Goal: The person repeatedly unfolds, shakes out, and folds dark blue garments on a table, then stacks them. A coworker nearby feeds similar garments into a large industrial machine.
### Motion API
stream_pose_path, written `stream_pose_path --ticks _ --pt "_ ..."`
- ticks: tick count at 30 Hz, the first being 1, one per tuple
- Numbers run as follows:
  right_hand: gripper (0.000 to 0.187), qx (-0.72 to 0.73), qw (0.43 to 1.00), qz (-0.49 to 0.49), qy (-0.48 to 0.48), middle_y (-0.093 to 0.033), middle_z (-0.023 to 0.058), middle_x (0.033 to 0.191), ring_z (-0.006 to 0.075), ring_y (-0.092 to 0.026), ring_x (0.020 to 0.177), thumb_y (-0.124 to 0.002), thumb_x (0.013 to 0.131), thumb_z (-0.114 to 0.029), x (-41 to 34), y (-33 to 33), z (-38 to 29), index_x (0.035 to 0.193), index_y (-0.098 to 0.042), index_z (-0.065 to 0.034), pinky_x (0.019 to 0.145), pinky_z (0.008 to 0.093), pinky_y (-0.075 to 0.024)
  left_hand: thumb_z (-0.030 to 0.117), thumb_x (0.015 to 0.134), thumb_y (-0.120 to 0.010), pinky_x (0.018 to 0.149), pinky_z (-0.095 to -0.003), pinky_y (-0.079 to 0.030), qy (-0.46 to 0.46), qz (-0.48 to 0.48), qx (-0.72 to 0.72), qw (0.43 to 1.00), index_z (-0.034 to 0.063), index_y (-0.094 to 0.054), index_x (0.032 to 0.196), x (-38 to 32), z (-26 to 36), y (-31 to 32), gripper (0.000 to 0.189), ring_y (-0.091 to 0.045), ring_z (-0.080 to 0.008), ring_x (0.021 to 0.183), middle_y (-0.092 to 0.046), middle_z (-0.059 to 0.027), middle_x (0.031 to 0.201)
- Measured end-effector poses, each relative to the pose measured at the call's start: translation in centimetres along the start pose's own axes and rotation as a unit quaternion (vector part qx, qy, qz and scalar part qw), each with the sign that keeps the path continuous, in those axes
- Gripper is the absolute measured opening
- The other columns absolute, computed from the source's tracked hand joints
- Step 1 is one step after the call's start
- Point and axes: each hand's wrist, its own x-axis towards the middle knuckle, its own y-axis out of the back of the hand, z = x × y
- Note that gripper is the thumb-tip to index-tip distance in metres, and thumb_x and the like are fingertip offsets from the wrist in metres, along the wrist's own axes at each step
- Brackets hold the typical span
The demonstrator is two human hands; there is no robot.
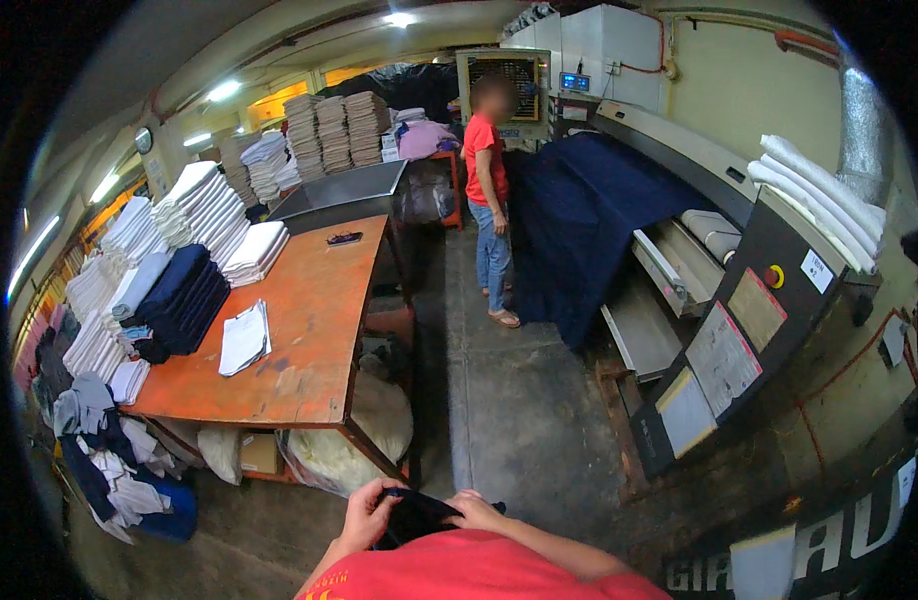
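Observation:
Close to my body, at the bottom of the head view, both hands grip a dark cloth (421, 504). My left hand (367, 511) pinches its edge between thumb and fingers. My right hand (475, 510) holds the same cloth a short way to the right, and a bit of dark fabric shows past it. Most of the cloth is hidden by my hands and my red shirt. Beyond, a large navy fabric (579, 217) hangs from a flatwork ironing machine (676, 150) down to the floor.
A co-worker (489, 187) stands beside the navy fabric. An orange table (309, 300) on the left bears papers (245, 337), folded navy cloths (185, 300) and white linen stacks (203, 214). A blue bin (175, 506) heaped with cloths stands at lower left. The machine's end panel (736, 330) is at right.

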Motion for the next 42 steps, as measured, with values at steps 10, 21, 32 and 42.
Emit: stream_pose_path --ticks 10,21,32,42 --pt "0.028 -0.027 0.997 0.007 -0.069 -0.064 0.0141 0.091 0.0330 -0.055 0.099 -0.067 0.077 -0.016 -1.1 0.8 -0.3 0.104 -0.067 -0.0097 0.092 0.0424 -0.0375 -0.007 0.086 -0.054 0.081 -0.0248 -0.045 0.006 -0.004 0.026 1.000 -0.0018 -0.060 0.100 0.0 0.2 -1.3 0.016 -0.058 -0.0122 0.089 -0.062 -0.0054 0.092" --pt "0.023 -0.152 0.977 -0.075 -0.133 -0.067 0.0150 0.095 0.0341 -0.060 0.097 -0.062 0.076 -0.017 -2.5 0.0 1.4 0.097 -0.071 -0.0103 0.089 0.0458 -0.0442 -0.007 0.087 -0.053 0.081 -0.0247 -0.046 0.022 -0.005 0.019 1.000 -0.0015 -0.061 0.100 -0.3 0.4 -1.4 0.016 -0.057 -0.0111 0.088 -0.063 -0.0043 0.091" --pt "0.036 0.090 0.962 -0.084 -0.245 -0.067 0.0191 0.089 0.0302 -0.066 0.081 -0.063 0.087 -0.034 -3.3 -4.3 4.4 0.113 -0.064 -0.0080 0.070 0.0422 -0.0528 -0.008 0.086 -0.054 0.079 -0.0245 -0.046 0.027 0.042 0.034 0.998 -0.0011 -0.061 0.098 -1.8 -0.5 1.5 0.016 -0.057 -0.0101 0.086 -0.062 -0.0032 0.090" --pt "0.037 0.173 0.921 -0.053 -0.346 -0.065 0.0068 0.087 0.0147 -0.061 0.077 -0.062 0.092 -0.034 -3.1 -7.1 5.6 0.117 -0.058 -0.0064 0.063 0.0313 -0.0499 -0.010 0.083 -0.051 0.079 -0.0243 -0.045 0.003 0.064 0.022 0.998 -0.0020 -0.061 0.096 -3.3 -0.5 3.5 0.017 -0.057 -0.0113 0.086 -0.062 -0.0042 0.090"
